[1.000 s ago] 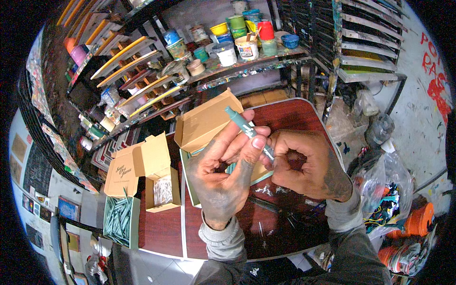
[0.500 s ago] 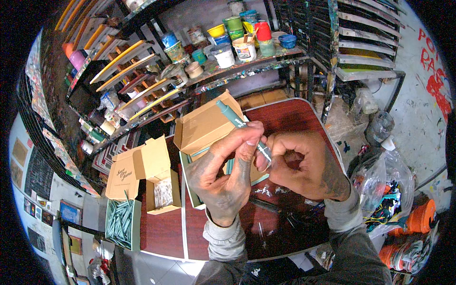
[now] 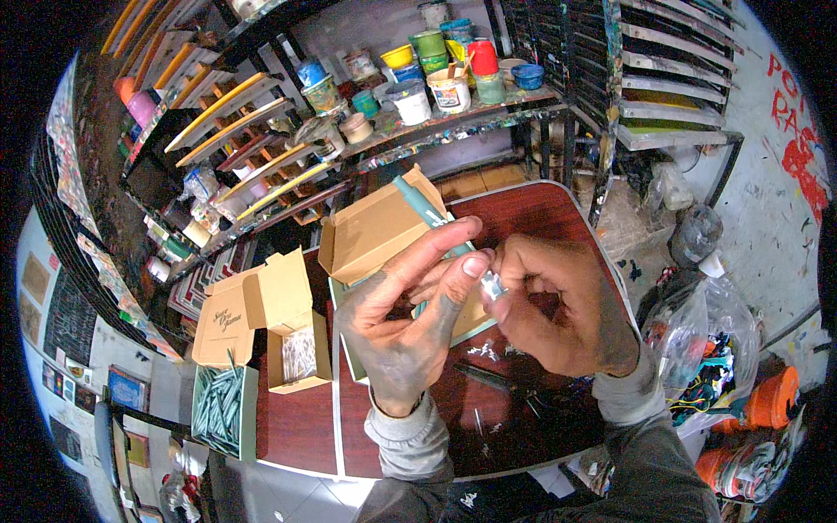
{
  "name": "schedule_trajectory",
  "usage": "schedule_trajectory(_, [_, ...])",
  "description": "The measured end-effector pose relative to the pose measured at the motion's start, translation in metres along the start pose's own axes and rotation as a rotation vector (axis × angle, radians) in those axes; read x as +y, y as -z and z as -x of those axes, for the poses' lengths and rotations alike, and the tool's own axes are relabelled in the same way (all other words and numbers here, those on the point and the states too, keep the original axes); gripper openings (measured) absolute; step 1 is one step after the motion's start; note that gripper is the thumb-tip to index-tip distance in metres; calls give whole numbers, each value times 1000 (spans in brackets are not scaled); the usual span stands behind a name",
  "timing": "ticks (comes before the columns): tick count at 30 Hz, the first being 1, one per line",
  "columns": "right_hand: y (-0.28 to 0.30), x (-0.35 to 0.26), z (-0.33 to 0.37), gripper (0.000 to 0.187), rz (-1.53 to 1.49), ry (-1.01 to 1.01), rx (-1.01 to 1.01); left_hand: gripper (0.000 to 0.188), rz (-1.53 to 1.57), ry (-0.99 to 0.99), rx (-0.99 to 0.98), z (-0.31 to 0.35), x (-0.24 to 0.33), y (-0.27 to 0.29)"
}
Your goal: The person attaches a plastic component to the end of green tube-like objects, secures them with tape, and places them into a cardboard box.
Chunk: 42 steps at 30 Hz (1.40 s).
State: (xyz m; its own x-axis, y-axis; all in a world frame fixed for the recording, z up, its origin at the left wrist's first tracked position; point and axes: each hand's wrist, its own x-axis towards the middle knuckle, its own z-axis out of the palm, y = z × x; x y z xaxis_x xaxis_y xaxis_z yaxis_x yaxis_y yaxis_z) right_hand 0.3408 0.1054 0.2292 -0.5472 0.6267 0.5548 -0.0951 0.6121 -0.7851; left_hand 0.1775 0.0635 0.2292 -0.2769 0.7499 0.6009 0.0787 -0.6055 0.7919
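Note:
Above the table my left hand (image 3: 397, 327) is closed around a slim green pen (image 3: 418, 200), which tilts up and to the left. The pen's lower end is hidden behind my fingers. Close by, my right hand (image 3: 562, 305) pinches a small whitish-grey piece (image 3: 493, 286) with thumb and fingers. The fingertips of both hands nearly meet there; I cannot tell whether the piece touches the pen. Behind my left hand stands an open cardboard box (image 3: 370, 228), with some green pen parts partly visible in it.
To the left, an open box (image 3: 250, 414) holds many green pen parts; another box (image 3: 288, 385) holds thin white sticks. Small white bits (image 3: 484, 351) and a dark slim tool (image 3: 485, 376) lie on the red-brown table (image 3: 545, 209). Paint tubs (image 3: 412, 103) line the shelf behind.
My left fingers have loosened and shifted slightly on the pen. The right hand has turned, so the whitish-grey piece now shows where a grey part with white marks was visible.

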Motion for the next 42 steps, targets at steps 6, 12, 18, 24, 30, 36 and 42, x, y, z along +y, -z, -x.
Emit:
schedule_trajectory(6, [-7,5,-3,13,-83,18,0,27,-6,-27,14,-1,4,7])
schedule_trajectory(12, [-9,12,-8,13,-31,96,-2,27,0,-62,71,-3,1,6])
schedule_trajectory(18, [-7,11,-7,14,-84,25,-46,28,38,-54,128,-3,0,6])
schedule_trajectory(24, [-4,20,-8,23,-30,74,-65,28,77,-10,119,-2,6,3])
schedule_trajectory(30, [-3,14,-7,25,-191,-103,-102,27,38,-69,171,-2,2,-1])
schedule_trajectory(36, [1,18,-4,23,-284,-107,-102,28,-125,-169,9,-5,-7,4])
schedule_trajectory(42, [1,18,-3,19,-249,-40,-81,17,-195,-89,-38,-1,2,2])
